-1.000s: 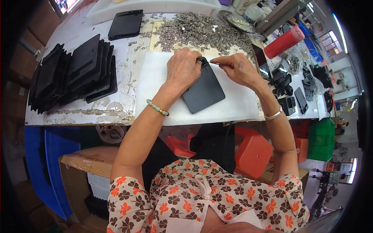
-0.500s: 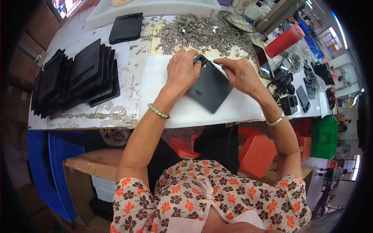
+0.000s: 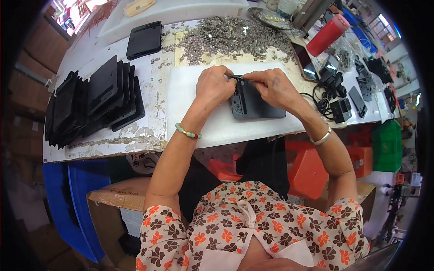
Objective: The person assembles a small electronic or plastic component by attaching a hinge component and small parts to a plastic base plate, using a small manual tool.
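Note:
A black plastic housing (image 3: 261, 106) with a slot and a small round grille rests on a white foam sheet (image 3: 184, 92) in front of me. My left hand (image 3: 215, 86) grips its far left corner, thumb and fingers closed around the edge. At the far edge, next to the left fingertips, my right hand (image 3: 276, 88) has its thumb and index finger pinched together. Whatever is between those right fingertips is too small to make out. Beyond my hands spreads a heap of small metal clips (image 3: 235, 38).
Stacked black housings (image 3: 101, 90) stand at the left, and a single one (image 3: 144, 39) lies farther back. To the right are a phone (image 3: 304, 62), a red bottle (image 3: 327, 35) and black adapters with cables (image 3: 333, 88). A shallow dish (image 3: 271, 20) sits behind the clips.
The housing has been turned on the foam, so its slot and grille now show. Both hands have come slightly nearer to me, and the right fingertips have closed in on the far edge.

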Available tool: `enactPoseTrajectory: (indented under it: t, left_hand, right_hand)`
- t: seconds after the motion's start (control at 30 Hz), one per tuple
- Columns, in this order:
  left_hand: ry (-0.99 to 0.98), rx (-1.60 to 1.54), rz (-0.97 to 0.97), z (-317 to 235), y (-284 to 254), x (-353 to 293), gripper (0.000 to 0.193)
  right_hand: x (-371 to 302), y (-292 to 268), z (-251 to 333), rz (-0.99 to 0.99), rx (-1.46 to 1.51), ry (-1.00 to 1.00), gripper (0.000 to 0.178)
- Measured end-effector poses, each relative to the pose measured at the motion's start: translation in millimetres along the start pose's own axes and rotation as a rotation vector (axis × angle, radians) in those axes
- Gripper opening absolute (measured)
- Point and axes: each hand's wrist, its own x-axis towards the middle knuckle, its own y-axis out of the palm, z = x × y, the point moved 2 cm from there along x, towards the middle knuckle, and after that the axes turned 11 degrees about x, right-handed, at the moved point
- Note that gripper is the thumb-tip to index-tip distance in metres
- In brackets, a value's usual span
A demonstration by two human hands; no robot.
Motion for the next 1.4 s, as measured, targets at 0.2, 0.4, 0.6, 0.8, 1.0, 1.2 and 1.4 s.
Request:
enactPoseTrajectory:
  t: [0.2,0.4,0.6,0.8,1.0,1.2,1.4]
  left_hand:
    - [-0.141,-0.289,0.099,-5,-2,-7,0.022]
    - [-0.169,-0.337,0.12,-6,0,-6,0.02]
    - [-0.136,-0.326,0.094,-1,5,-3,0.019]
    - [-0.155,-0.324,0.109,-4,3,-4,0.02]
    - [-0.158,-0.346,0.104,-3,4,-4,0.023]
    - [-0.15,-0.349,0.107,-3,3,-5,0.025]
    - [0.084,-0.079,0.021,3,6,-6,0.029]
  right_hand:
    - [-3,5,9,0.001,0.019,0.043,0.027]
    - [-7,7,6,-0.047,0.057,0.055,0.026]
    - [-6,10,1,-0.052,0.008,-0.038,0.03]
    - [-10,13,5,-0.049,0.026,-0.02,0.031]
    - [-12,16,4,-0.079,0.018,-0.022,0.029]
    - [-12,19,6,-0.057,-0.027,0.005,0.03]
    - [-9,22,6,-0.052,-0.138,0.004,0.032]
